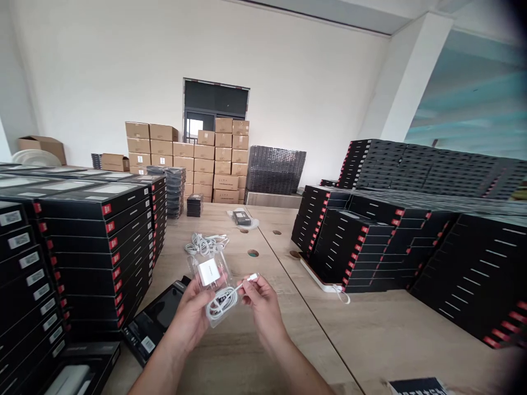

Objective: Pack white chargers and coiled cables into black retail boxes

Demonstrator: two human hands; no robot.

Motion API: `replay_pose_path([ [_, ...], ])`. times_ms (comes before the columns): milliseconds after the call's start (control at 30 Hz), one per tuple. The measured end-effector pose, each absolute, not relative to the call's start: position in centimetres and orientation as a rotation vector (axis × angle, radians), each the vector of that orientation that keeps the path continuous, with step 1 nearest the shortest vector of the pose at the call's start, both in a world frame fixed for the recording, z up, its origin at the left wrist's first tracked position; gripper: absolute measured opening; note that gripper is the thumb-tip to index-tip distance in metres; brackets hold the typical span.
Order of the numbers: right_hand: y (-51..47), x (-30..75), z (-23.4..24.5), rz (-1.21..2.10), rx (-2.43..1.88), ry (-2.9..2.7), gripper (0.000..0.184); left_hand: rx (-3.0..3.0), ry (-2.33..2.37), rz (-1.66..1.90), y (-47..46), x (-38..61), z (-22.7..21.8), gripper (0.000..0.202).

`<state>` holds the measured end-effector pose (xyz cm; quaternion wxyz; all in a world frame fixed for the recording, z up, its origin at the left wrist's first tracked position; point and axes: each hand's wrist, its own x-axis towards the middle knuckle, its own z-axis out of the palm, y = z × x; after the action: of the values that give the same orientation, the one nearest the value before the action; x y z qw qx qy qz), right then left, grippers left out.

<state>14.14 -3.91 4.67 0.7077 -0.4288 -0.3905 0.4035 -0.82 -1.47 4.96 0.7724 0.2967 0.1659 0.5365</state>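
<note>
My left hand (196,308) grips a clear plastic tray (225,267) by its near left side. In the tray's far part sits a white charger plug (209,272). A coiled white charging cable (222,303) lies over the near part. Between thumb and fingers, my right hand (263,305) pinches one connector end of that cable, just right of the tray. Beyond the tray, a tangle of white cables (206,243) rests on the table. An opened black box (154,321) lies beneath my left forearm, partly hidden by it.
Stacked black boxes (94,247) line the left side, and more black box stacks (354,247) fill the right. A white cable loop (342,296) hangs by the right stack. The wooden table (296,329) has round holes. Cardboard cartons (203,164) stand against the back wall.
</note>
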Motion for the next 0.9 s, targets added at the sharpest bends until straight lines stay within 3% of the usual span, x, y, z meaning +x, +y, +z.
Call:
replay_pose_path([
  [233, -3.4, 14.5, 4.1, 1.045, -0.871, -0.682, 0.028, 0.626, 0.387, 1.207, -1.1, -0.4, 4.8, 0.057],
  [400, -3.7, 13.8, 4.8, 0.788, -1.02, -0.879, 0.025, 0.723, 0.393, 1.214, -1.2, 0.4, 3.9, 0.047],
  [567, -4.2, 12.9, 4.9, 0.454, -1.114, -1.078, 0.022, 0.845, 0.368, 1.159, -2.0, 1.2, 3.9, 0.052],
  [767, -4.4, 13.8, 4.9, 0.017, -1.31, -1.484, 0.036, 0.807, 0.342, 1.152, -2.3, 1.4, 4.2, 0.055],
  [900, -4.3, 14.6, 4.9, -0.096, -1.374, -1.679, 0.04, 0.794, 0.333, 1.159, -2.2, 1.1, 4.1, 0.052],
])
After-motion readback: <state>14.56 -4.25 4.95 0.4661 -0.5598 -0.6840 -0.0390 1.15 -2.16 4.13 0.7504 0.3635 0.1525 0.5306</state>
